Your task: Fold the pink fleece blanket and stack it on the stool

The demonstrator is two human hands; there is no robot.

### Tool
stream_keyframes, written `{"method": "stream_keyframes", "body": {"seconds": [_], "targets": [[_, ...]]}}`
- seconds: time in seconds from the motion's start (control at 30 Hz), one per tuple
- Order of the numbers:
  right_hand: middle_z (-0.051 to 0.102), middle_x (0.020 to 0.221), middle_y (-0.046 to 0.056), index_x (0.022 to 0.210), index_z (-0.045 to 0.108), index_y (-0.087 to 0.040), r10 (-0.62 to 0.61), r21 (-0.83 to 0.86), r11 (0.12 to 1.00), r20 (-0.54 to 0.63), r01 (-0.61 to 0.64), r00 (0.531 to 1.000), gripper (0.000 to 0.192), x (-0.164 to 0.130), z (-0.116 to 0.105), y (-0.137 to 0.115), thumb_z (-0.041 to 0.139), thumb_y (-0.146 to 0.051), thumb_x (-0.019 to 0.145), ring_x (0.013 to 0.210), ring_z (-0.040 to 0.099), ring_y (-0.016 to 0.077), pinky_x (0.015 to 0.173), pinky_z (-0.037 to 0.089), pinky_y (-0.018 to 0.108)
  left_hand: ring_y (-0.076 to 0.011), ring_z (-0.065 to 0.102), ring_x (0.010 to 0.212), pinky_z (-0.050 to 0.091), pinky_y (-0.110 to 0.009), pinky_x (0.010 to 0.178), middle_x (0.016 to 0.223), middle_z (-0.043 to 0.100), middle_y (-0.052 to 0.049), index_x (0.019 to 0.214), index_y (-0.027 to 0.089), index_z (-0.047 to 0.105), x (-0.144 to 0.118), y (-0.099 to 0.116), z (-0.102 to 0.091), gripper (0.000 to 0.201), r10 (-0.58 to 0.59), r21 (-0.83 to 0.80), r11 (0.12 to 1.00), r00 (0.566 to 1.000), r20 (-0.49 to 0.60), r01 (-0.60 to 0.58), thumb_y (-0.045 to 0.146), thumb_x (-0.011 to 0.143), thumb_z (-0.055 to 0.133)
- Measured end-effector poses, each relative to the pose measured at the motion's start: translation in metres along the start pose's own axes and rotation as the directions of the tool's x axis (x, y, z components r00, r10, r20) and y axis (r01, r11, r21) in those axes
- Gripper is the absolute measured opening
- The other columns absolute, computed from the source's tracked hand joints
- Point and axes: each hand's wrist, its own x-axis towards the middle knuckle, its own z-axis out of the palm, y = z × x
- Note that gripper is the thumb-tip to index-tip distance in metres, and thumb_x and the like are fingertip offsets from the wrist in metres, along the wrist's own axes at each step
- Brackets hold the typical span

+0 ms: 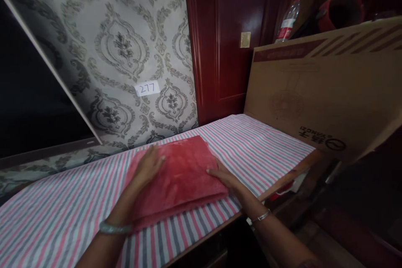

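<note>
A folded red cloth [184, 171] with a soft, plush-looking surface lies flat on a striped tablecloth [251, 142]. Its layers show along the near edge. My left hand [147, 167] rests on the cloth's left part, fingers stretched out and a little blurred. At the right edge lies my right hand [223, 176], thumb on top of the cloth and the other fingers along its side, partly hidden. A pale green bangle [114, 228] circles my left wrist, and a silver bracelet [261, 217] my right.
A large cardboard box [314, 88] stands at the table's right end, with a plastic bottle [288, 21] behind its top edge. A dark screen [34, 79] leans in at the left. Patterned wallpaper [125, 46] and a dark red panel [232, 21] close off the back.
</note>
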Motion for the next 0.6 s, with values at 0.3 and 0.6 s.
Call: {"method": "stream_keyframes", "body": {"seconds": [0.3,0.6], "targets": [[0.073,0.097,0.008,0.138,0.053,-0.016,0.05,-0.463,0.874,-0.219,-0.148,0.975,0.055,0.049,-0.05,0.004,0.049,-0.044,0.09,0.084,0.069,0.0221,0.084,0.055,0.042,-0.0304,0.03,0.147,0.022,-0.054,0.119,0.156,0.039,-0.018,0.15,0.013,0.04,-0.005,0.078,0.089,0.058,0.117,0.297,0.939,0.973,0.201,-0.175,0.039,0.098,0.038],[0.073,0.109,0.009,0.113,0.071,-0.017,-0.013,-0.673,0.726,-0.223,-0.144,0.975,0.035,0.159,-0.06,0.003,0.06,-0.017,0.08,0.102,0.064,0.0211,0.089,0.045,0.028,-0.0298,0.032,0.146,0.026,-0.054,0.117,0.157,0.039,-0.012,0.151,0.017,0.039,-0.012,0.064,0.096,0.057,0.154,0.32,0.925,0.972,0.178,-0.205,0.038,0.098,0.038]]}}
